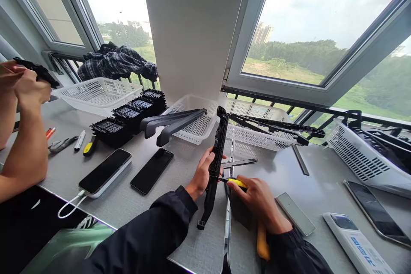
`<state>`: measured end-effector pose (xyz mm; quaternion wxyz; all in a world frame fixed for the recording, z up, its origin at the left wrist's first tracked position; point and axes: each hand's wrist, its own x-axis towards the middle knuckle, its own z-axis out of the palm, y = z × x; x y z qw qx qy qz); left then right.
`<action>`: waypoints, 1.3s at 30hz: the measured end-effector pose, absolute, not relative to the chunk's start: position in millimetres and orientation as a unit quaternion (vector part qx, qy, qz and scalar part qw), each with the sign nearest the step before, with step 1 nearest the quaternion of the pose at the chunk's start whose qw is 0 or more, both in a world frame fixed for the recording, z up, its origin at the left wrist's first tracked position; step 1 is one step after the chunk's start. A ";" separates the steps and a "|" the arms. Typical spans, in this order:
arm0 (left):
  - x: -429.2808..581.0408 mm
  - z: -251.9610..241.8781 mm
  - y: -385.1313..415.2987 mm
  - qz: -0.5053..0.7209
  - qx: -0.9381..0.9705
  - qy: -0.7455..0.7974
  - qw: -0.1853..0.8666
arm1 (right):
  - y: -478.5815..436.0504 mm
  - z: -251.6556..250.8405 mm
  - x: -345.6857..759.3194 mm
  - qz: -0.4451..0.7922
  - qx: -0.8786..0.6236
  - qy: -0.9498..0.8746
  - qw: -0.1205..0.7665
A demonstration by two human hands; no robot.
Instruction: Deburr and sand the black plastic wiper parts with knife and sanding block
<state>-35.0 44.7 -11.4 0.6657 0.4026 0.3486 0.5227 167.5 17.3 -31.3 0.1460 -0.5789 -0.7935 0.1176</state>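
My left hand (202, 173) is closed around the middle of a long black plastic trim piece (219, 141), held tilted above the metal table. In my right hand (261, 199) is a yellow-handled tool (237, 183), its thin dark tip touching or very near the trim piece's right side. Whether that tip is a blade or a shaft cannot be made out. Below the right wrist lies an orange handle (263, 242), partly covered by the hand and sleeve. A flat dark strip (240, 162) rests behind my hands.
White baskets (192, 137) with long black parts stand along the back, another basket (356, 152) at right. Black grid-like blocks (112, 130) are stacked left. Phones (152, 170) lie on the table (180, 239). At far left, a co-worker's hands (30, 87) hold a black part.
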 end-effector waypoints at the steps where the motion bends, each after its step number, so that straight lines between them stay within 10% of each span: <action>1: -35.0 -11.8 44.8 0.521 0.402 0.349 0.667 | 16.9 -31.3 167.2 0.119 -0.580 -0.793 0.143; 39: -48.5 -3.3 62.3 0.615 0.328 0.338 0.633 | 0.8 -18.2 152.1 0.136 -0.474 -0.854 0.165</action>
